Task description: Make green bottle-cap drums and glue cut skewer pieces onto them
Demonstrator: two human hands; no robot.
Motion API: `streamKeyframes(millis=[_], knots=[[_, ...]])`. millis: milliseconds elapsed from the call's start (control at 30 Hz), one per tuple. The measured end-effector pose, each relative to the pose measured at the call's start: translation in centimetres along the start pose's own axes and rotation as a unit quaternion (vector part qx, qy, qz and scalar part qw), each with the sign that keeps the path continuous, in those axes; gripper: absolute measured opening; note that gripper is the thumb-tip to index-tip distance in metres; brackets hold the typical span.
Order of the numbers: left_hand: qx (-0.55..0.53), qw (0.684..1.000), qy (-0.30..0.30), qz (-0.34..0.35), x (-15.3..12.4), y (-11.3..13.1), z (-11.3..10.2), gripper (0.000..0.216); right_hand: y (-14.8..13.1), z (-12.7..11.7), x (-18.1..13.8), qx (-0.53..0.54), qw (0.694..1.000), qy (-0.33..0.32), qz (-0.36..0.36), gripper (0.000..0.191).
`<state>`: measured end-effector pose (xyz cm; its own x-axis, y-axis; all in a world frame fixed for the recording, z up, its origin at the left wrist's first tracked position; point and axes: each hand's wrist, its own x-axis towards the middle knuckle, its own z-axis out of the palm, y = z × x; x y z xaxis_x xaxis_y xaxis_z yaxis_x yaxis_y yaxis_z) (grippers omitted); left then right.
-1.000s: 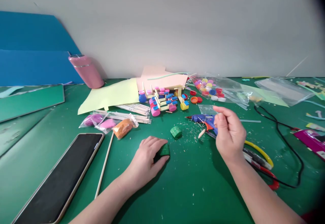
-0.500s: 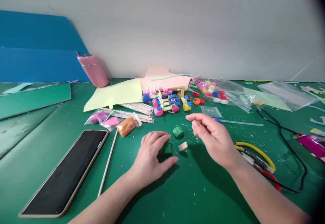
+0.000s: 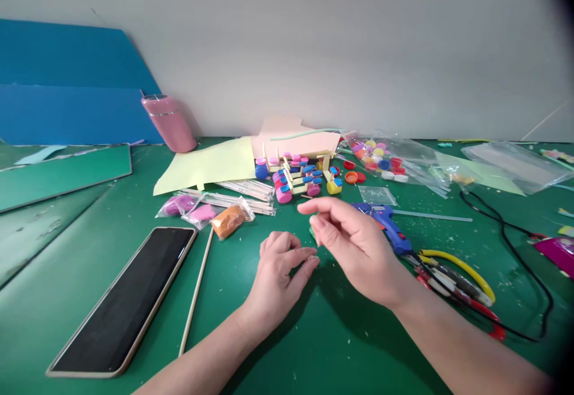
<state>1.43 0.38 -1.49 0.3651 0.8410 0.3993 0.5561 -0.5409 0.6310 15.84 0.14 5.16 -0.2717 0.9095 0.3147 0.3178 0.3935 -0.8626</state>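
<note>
My left hand (image 3: 282, 272) is in a pinch low over the table, thumb and index fingertips together. A sliver of something pale shows at those tips; it looks like the small block of wooden sticks, mostly hidden by the fingers. My right hand (image 3: 350, 245) hovers just beyond and to the right, fingers curled and thumb against them; whatever it may hold is hidden. Under its thumb peeks the edge of a green lump (image 3: 313, 236), largely covered. A blue glue gun (image 3: 394, 230) lies behind the right hand.
Left of my arms lie a phone (image 3: 123, 299) and a wooden stick (image 3: 196, 293). Bagged clay (image 3: 228, 222) and small colourful wheeled models (image 3: 296, 180) lie farther back. Pliers (image 3: 461, 284) and a black cable (image 3: 502, 222) are on the right. A pink tumbler (image 3: 169, 123) stands behind.
My left hand has closed from spread fingers into a pinch, and the wooden block has gone from its spot on the table. My right hand has moved left over the green lump, uncovering the glue gun.
</note>
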Motion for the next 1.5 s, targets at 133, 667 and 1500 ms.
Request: streamKeyframes(millis=[133,667,1500], knots=[[-0.018,1.000,0.006,0.007,-0.2,-0.2,0.1,0.015,-0.1,-2.5,0.1,-0.025,0.987,0.155,-0.043,0.019],[0.126,0.971,-0.124,0.162,-0.9,0.2,0.2,0.022,10.6,-9.2,-4.7,-0.411,0.883,0.121,0.189,0.024],[0.097,0.991,-0.086,0.027,-0.1,-1.9,-0.6,0.022,7.5,-10.3,-5.7,-0.011,0.968,0.104,0.228,0.018]])
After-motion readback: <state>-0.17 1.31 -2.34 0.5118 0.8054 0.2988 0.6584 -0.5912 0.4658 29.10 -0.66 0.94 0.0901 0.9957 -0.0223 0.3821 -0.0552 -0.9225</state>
